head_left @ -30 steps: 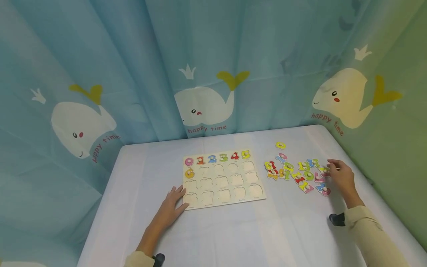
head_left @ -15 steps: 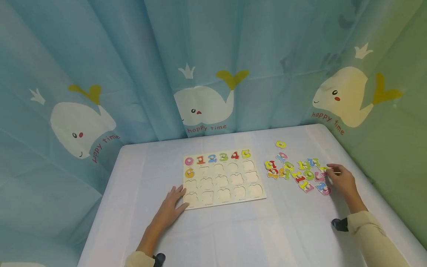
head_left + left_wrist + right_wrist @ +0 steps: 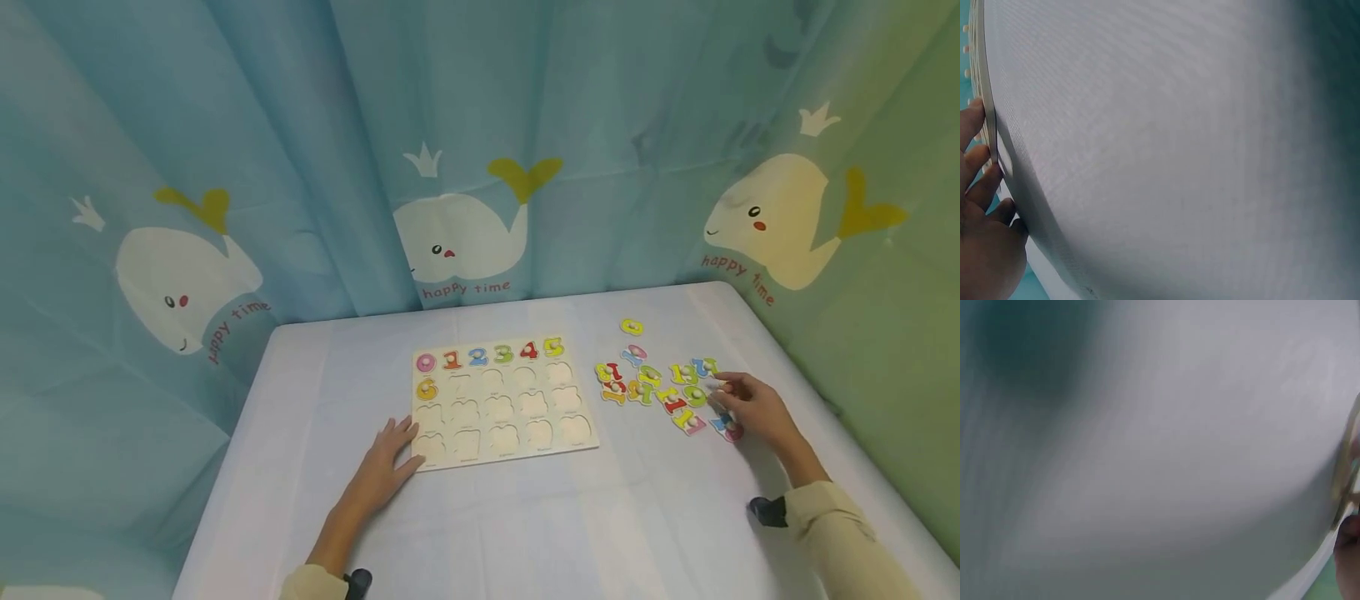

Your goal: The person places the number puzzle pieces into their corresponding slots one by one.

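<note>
My left hand point(image 3: 381, 465) rests with fingers spread at the left edge of a wooden number puzzle board point(image 3: 517, 460). In the left wrist view its fingertips point(image 3: 991, 175) touch the board's edge. The board's top row holds pieces 0 to 5, and an orange 6 point(image 3: 427, 389) sits below the 0. Over the right side of the loose pieces, my right hand point(image 3: 757, 408) pinches a tilted, blurred number puzzle piece point(image 3: 716, 389), its face hard to see. Its thin edge shows in the right wrist view. A green 9 point(image 3: 695, 396) lies just left of the fingertips.
Several loose knobbed number pieces lie right of the board, among them a red-and-yellow 11 point(image 3: 672, 402) and a blue-and-pink piece point(image 3: 726, 427). A yellow 0-shaped piece point(image 3: 632, 327) lies farther back. A whale-print curtain point(image 3: 465, 242) hangs behind the white table point(image 3: 510, 533).
My right hand has moved slightly left over the loose pieces. The pink 7 seen earlier beside the fingers no longer shows on the table, and a tilted piece is at the fingertips. The left hand stays still.
</note>
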Demonstrator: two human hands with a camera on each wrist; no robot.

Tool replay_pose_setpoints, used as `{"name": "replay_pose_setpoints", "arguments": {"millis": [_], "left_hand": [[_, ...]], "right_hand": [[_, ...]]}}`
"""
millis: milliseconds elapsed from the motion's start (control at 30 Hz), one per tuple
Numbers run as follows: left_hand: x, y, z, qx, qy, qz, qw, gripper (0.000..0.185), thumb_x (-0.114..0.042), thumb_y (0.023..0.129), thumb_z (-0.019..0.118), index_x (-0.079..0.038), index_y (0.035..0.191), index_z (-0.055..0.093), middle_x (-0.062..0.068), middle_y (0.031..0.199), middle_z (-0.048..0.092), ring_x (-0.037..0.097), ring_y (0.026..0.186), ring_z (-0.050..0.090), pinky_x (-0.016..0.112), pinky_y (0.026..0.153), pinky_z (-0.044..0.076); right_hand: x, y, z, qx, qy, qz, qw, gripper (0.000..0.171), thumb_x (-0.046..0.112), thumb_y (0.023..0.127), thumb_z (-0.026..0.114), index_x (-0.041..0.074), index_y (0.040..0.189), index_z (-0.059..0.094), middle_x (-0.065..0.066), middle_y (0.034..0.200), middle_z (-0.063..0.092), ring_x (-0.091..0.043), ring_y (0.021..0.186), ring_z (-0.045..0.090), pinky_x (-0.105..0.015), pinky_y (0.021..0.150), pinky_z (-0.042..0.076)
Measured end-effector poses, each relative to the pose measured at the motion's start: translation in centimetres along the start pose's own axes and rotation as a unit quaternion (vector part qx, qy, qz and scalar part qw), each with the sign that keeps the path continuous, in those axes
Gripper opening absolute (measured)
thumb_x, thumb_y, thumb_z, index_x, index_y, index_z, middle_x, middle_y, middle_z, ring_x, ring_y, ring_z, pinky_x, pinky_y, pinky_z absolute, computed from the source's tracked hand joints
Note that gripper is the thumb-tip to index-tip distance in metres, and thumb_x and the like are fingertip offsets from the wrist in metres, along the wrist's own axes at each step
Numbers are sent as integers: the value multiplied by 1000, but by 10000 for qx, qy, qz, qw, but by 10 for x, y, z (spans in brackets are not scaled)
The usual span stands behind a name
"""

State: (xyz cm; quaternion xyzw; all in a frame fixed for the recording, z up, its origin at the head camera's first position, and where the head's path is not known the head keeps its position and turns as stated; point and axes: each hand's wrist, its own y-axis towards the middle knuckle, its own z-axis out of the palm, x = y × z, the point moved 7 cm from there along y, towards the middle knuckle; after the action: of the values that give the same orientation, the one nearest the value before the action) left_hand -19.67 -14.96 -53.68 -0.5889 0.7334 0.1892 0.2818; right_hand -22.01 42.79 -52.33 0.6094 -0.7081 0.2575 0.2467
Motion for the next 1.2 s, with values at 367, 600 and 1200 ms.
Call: {"name": "replay_pose_setpoints", "arguments": {"millis": [367, 600, 1200], "left_hand": [[0, 0, 1, -27, -30, 65, 10000, 55, -25, 89, 65, -3, 137, 47, 11, 147, 37, 35, 139, 18, 54, 109, 17], [0, 0, -1, -65, 30, 53, 10000, 55, -25, 89, 65, -2, 137, 48, 11, 147, 37, 35, 139, 19, 51, 110, 16], [0, 0, 0, -55, 71, 73, 9999, 55, -25, 89, 65, -2, 136, 48, 12, 146, 38, 35, 138, 20, 52, 110, 17]], "right_hand": [[67, 22, 32, -221, 164, -623, 9977, 41, 24, 93, 58, 2, 128, 52, -12, 96, 52, -20, 74, 47, -24, 49, 42], [136, 41, 85, 309, 416, -1374, 9892, 33, 12, 89, 62, 0, 120, 59, -6, 82, 53, -15, 60, 47, -25, 46, 40], [242, 51, 205, 648, -11, -1837, 9808, 30, 16, 92, 58, 5, 120, 59, 0, 68, 48, -13, 53, 39, -27, 47, 33]]}}
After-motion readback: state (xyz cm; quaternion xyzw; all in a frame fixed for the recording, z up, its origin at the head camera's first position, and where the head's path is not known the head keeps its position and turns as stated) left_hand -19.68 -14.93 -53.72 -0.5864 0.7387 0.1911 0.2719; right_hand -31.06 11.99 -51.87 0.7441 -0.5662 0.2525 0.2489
